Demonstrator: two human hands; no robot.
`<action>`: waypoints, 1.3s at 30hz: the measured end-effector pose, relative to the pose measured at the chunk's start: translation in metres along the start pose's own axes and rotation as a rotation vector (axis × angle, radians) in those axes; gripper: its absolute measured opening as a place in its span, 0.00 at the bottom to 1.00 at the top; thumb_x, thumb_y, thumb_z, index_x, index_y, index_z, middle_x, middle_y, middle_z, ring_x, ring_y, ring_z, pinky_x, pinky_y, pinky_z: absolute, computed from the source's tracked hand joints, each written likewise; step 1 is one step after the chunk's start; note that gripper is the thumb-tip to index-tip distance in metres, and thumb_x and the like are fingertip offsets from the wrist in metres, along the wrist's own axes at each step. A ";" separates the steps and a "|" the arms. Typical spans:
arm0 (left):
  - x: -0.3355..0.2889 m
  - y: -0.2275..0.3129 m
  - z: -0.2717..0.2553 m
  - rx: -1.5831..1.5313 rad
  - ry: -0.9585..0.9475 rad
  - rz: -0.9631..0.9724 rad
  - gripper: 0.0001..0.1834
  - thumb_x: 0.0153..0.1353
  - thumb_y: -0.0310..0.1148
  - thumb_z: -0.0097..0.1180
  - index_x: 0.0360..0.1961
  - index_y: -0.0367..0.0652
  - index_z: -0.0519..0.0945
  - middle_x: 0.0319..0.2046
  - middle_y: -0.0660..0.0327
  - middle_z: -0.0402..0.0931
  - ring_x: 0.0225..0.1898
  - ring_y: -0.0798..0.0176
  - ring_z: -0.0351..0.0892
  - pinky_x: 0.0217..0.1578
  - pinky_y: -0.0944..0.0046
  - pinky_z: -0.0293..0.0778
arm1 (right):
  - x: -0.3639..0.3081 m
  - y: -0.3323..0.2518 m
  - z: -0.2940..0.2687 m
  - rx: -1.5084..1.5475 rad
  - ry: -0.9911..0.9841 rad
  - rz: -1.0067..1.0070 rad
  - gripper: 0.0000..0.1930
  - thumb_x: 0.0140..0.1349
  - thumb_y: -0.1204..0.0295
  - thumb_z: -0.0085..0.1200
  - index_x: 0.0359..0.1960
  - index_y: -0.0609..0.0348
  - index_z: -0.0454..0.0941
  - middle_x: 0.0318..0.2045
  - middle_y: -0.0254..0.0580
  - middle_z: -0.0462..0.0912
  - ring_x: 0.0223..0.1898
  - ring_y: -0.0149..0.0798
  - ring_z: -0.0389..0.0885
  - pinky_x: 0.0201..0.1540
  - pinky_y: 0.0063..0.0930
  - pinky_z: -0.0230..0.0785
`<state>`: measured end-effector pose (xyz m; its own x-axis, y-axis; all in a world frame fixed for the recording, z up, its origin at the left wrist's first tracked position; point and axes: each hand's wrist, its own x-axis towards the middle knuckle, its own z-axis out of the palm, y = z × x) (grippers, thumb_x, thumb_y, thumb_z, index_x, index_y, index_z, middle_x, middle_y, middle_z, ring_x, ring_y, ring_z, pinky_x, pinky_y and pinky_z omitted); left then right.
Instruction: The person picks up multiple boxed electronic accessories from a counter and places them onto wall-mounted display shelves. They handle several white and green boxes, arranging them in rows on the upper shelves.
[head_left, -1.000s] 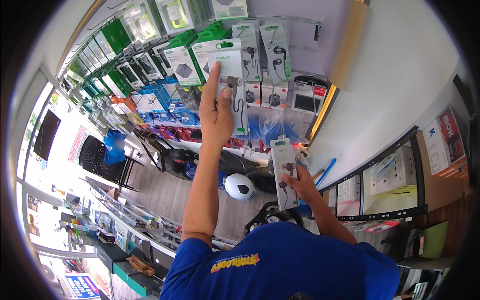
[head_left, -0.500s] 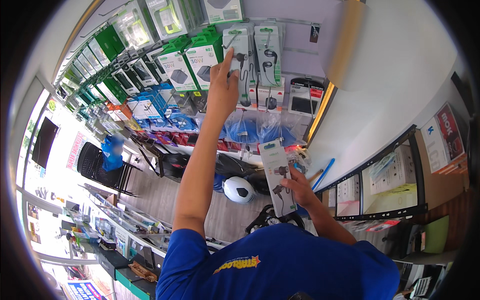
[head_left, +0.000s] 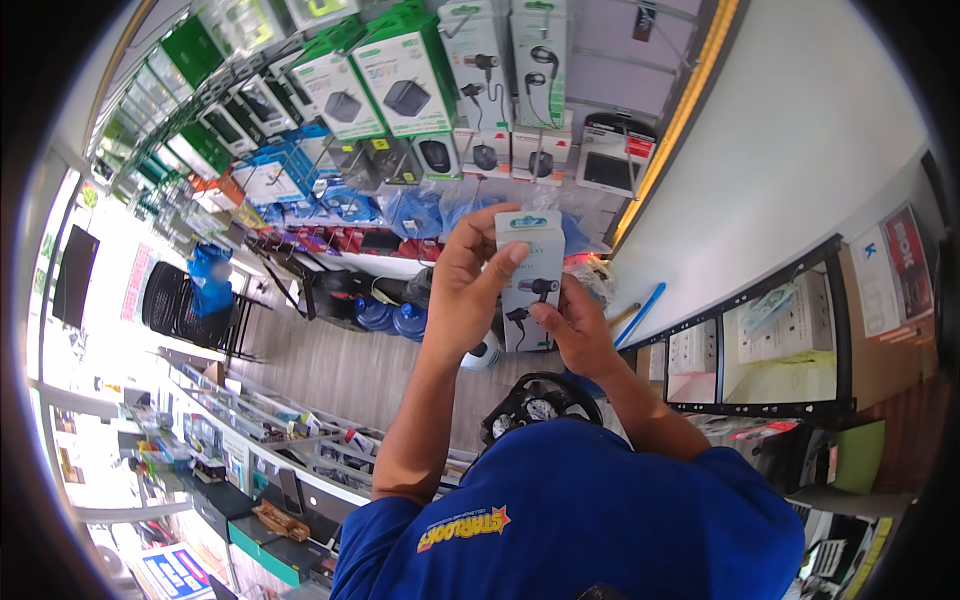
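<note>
A slim white and green earphone box (head_left: pixel 543 262) stands nearly upright in front of me, with dark wired earphones pictured on its face. My left hand (head_left: pixel 468 285) grips its upper left side, thumb across the front. On the lower right edge, my right hand (head_left: pixel 585 328) is closed around the same box, its thumb on the printed earphones. Beyond my hands, similar earphone boxes (head_left: pixel 480 75) hang on hooks. Large white and green charger boxes (head_left: pixel 408 90) hang to their left.
Boxed computer mice (head_left: pixel 485 155) hang below the earphones. A white counter (head_left: pixel 740 190) runs along the right, a shelf unit (head_left: pixel 735 340) near it. Blue water bottles (head_left: pixel 408 322) and a black fan-like thing (head_left: pixel 540 408) stand on the floor. A black chair (head_left: pixel 180 305) is far left.
My left hand has come down from the hanging earphone boxes to the box that my right hand holds. That box has risen slightly and moved left. The view has shifted.
</note>
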<state>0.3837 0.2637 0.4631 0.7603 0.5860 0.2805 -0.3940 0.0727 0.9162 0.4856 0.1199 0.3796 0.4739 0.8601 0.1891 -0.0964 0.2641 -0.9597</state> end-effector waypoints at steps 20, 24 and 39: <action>-0.029 -0.050 0.001 0.751 0.324 0.386 0.20 0.58 0.25 0.74 0.51 0.42 0.82 0.71 0.43 0.65 0.72 0.40 0.67 0.67 0.47 0.68 | -0.002 0.001 0.020 -0.616 0.143 -0.094 0.23 0.71 0.69 0.59 0.66 0.61 0.75 0.47 0.61 0.86 0.49 0.60 0.87 0.51 0.42 0.78; -0.029 -0.057 -0.004 0.528 0.214 0.406 0.23 0.58 0.24 0.72 0.54 0.44 0.80 0.74 0.44 0.60 0.75 0.41 0.62 0.69 0.47 0.64 | -0.001 0.002 0.019 -0.521 0.161 0.044 0.22 0.72 0.68 0.58 0.65 0.62 0.75 0.45 0.57 0.87 0.48 0.50 0.90 0.50 0.39 0.78; 0.078 0.062 0.001 1.029 0.383 0.674 0.53 0.59 0.29 0.70 0.82 0.43 0.53 0.58 0.44 0.67 0.51 0.49 0.77 0.50 0.55 0.76 | 0.003 -0.001 0.007 -0.091 0.095 -0.078 0.26 0.76 0.72 0.54 0.73 0.59 0.66 0.56 0.48 0.84 0.47 0.35 0.87 0.53 0.29 0.78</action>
<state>0.4189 0.3132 0.5415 0.3041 0.4696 0.8289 0.0674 -0.8785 0.4730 0.4814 0.1254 0.3827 0.5576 0.7924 0.2475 0.0219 0.2839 -0.9586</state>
